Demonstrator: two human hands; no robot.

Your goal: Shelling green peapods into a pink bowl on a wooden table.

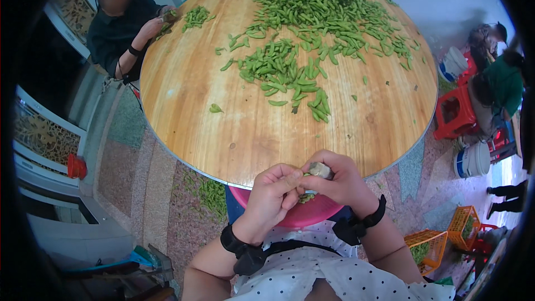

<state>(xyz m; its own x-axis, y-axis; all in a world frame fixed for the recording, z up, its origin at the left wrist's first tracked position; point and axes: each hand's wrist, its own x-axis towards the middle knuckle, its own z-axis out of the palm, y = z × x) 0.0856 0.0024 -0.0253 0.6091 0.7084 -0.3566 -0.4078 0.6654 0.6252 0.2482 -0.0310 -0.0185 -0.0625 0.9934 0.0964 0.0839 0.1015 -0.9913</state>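
Note:
My left hand [274, 190] and my right hand [340, 177] meet just past the table's near edge, above a pink basin [301, 220] in my lap. Their fingertips are pinched together on a small green soybean pod [306, 174], mostly hidden by the fingers. A greyish-white wrapping [321, 171] shows at the fingers of my right hand. A few green bits [306, 197] are visible in the basin below the hands. On the round wooden table [206, 139], a loose group of green soybean pods [273, 67] lies in front of a large heap [317, 3].
Across the table at the left, a person [120, 28] handles pods beside a small pile [196, 18]. Pods and scraps [209, 195] litter the floor at left. Red stools [456, 112], a white bucket [472, 160] and orange crates [428, 249] stand at right, near other people.

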